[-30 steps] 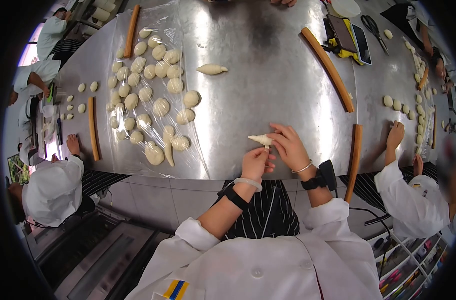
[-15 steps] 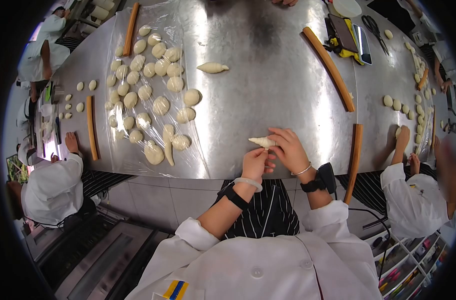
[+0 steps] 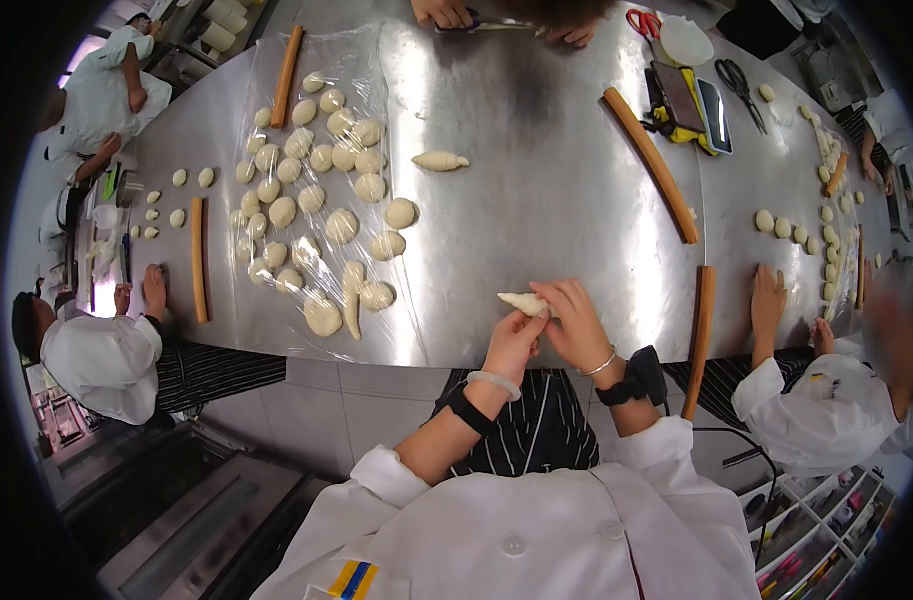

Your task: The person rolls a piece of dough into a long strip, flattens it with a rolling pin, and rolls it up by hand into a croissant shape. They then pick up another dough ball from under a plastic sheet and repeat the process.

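A small pointed, ridged piece of rolled dough (image 3: 520, 302) is held just above the near edge of the steel table. My left hand (image 3: 518, 342) pinches it from below with thumb and fingers. From the right, my right hand (image 3: 575, 325) curls over its wider end, which is partly hidden by the fingers. Farther up the table lies a similar ridged, tapered dough piece (image 3: 441, 161). To the left, several round dough balls (image 3: 343, 226) lie under and beside a clear plastic sheet (image 3: 382, 110), along with a thin dough strip (image 3: 353, 308).
Wooden rolling pins lie at the right (image 3: 657, 170), the right front edge (image 3: 701, 335) and the left (image 3: 199, 262). A phone (image 3: 714, 115), black scissors (image 3: 741, 92) and a white bowl (image 3: 687, 42) stand at the back right. Co-workers are at both sides and opposite.
The view has shifted slightly, so the table appears lower. My left fingers have come up against the dough piece. Opposite, a person's hands and head have come into view.
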Tool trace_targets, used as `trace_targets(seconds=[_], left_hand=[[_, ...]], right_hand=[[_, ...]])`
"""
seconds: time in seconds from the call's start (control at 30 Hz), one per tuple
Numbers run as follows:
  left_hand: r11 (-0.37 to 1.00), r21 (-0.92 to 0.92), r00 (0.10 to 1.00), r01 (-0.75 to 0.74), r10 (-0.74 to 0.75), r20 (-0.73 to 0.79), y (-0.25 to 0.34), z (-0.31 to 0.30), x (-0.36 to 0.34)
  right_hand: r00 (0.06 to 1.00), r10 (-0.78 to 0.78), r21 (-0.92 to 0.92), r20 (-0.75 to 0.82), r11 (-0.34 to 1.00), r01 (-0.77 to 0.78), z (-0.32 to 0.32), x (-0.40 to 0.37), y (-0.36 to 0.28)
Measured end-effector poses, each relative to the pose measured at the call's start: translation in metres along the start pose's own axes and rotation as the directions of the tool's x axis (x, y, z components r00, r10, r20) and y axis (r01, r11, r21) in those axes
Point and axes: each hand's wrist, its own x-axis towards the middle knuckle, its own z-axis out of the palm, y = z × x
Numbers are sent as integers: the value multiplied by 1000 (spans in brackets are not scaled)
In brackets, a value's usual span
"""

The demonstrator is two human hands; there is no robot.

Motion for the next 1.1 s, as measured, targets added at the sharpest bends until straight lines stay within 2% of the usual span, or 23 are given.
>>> trace_targets(seconds=[0.1,0.17,0.2,0.27,0.3,0.33,0.37,0.4,0.47,0.5,0.57,0.6,0.67,0.73,0.8,0.83,0.87,0.93,0.97,1.03,1.1], left_hand=[[999,-27,999,-41,41,0,11,-1,-10],[984,-26,979,-175,177,97,25,-4,-20],[977,-24,971,-210,211,110,34,-2,-27],[922,16,903,-387,375,212,55,0,-45],[902,63,868,-426,389,308,66,-4,-52],[884,61,847,-463,422,323,79,-1,-61],[849,41,790,-527,471,394,91,3,-73],[811,17,724,-584,512,461,101,4,-83],[754,43,681,-655,565,466,113,1,-94],[689,47,617,-723,613,494,120,1,-100],[536,27,464,-844,703,538,133,0,-109],[511,19,438,-859,718,541,142,2,-116],[357,157,381,-921,734,563,158,8,-139],[268,184,325,-946,775,542,169,10,-153],[313,238,393,-919,726,564,179,11,-171],[383,206,429,-900,702,568,183,15,-183],[368,205,416,-907,712,565,184,16,-190],[463,-73,351,-883,757,551,182,16,-199],[460,-73,350,-885,760,548,181,16,-204],[593,-153,493,-791,764,416,180,15,-212],[581,-163,491,-797,781,385,180,12,-213]], right_hand=[[997,-79,31,4,996,79,-15,3,-23],[991,-7,162,-131,986,28,-23,2,-37],[989,-41,149,-145,987,63,-29,4,-47],[981,-8,189,-195,981,46,-46,10,-72],[977,-48,173,-210,981,85,-52,14,-84],[983,-20,248,-182,967,65,-56,17,-96],[989,6,319,-150,947,43,-59,19,-107],[986,-31,303,-166,950,81,-59,21,-118],[986,-16,442,-164,893,88,-58,24,-141],[984,-33,455,-178,884,112,-61,27,-153],[973,-97,414,-212,893,179,-68,32,-179],[964,-132,385,-232,897,216,-72,34,-192],[950,-218,298,-223,913,279,-81,39,-212],[882,-359,154,-304,896,417,-82,41,-226],[849,-414,125,-328,872,473,-84,44,-240],[812,-459,97,-360,847,522,-86,46,-243],[772,-500,69,-392,821,566,-87,49,-245],[762,-526,60,-379,807,587,-88,55,-246],[760,-535,55,-367,804,592,-88,56,-246],[768,-535,82,-353,799,595,-86,60,-248],[773,-540,104,-333,794,599,-85,63,-251]])
